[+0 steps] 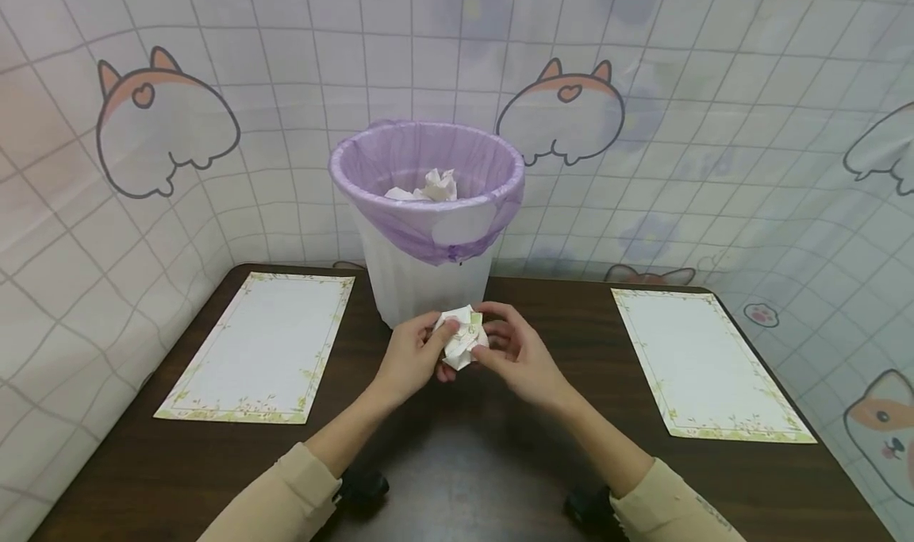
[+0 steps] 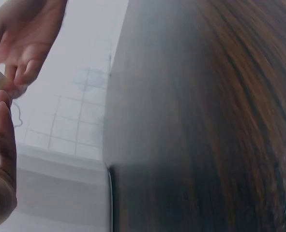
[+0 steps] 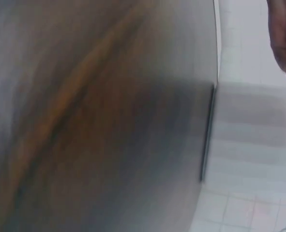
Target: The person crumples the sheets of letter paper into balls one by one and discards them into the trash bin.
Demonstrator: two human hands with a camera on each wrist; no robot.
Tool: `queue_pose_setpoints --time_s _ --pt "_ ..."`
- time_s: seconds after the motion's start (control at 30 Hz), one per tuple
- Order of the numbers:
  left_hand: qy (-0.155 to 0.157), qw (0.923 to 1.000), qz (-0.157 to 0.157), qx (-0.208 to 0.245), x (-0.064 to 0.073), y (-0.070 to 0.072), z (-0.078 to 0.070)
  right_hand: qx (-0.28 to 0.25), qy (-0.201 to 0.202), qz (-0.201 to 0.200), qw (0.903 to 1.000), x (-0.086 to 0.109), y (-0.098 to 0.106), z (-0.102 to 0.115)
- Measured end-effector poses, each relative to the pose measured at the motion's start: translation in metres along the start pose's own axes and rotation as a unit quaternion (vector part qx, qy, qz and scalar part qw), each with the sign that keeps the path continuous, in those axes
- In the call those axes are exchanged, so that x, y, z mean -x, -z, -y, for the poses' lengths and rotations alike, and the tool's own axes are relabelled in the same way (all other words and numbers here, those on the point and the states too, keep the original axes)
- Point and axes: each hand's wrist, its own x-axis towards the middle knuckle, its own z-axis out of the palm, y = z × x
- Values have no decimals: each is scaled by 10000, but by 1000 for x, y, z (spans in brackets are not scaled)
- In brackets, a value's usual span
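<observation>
Nearest are two pale sleeves, the left one (image 1: 286, 490) and the right one (image 1: 664, 502), reaching in over the dark desk (image 1: 457, 463). Beyond them the two hands meet around a crumpled paper ball (image 1: 464, 340), held in front of the bin. The left hand (image 1: 414, 359) grips its left side, thumb laid across the top and fingertips showing below. The right hand (image 1: 524, 355) pinches the opposite side between thumb and curled fingers.

The step in hand looks like pressing the paper into a tighter ball. To do it well, I would keep one hand steady while the other folds loose corners inward, turn the ball a little between squeezes, and press from all sides so that it does not spring open. Pressing too sharply on one edge could tear it.

Farther out, a flat bordered sheet (image 1: 264, 351) lies on the left and another bordered sheet (image 1: 707, 359) on the right, both well apart from the elbows' sweep. Behind the hands stands the white bin (image 1: 421, 284), lined with a purple bag (image 1: 421, 232); crumpled paper (image 1: 437, 187) shows inside. Last comes the checked cloth (image 1: 400, 74).
</observation>
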Motion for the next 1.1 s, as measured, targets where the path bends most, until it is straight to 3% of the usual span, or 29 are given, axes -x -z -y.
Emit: queue_pose_setpoints --time_s 0.07,0.2,0.3,0.43,0.6,0.77,1.0,1.1 --pt "148 9996 75 231 -1 3 -2 -149 306 355 9988 1 5 0" --pt "297 9978 231 539 -1 6 -6 484 1123 667 9902 -1 11 -2" --pt "405 9963 264 717 1 5 -7 1046 1608 630 9794 -2 12 -3" --pt "564 9940 355 863 4 5 -8 1546 1839 439 9697 -2 8 -1" --pt "583 9937 453 842 8 3 -4 1568 1865 356 9692 -3 1 3" --pt "445 9967 455 498 11 3 -1 1341 1730 326 9752 -5 -4 2" --pt "249 9982 550 -30 9 5 -6 410 1069 275 9930 -2 -2 -5" --pt "292 9971 684 -134 8 6 -6 398 790 270 9957 -1 2 -6"
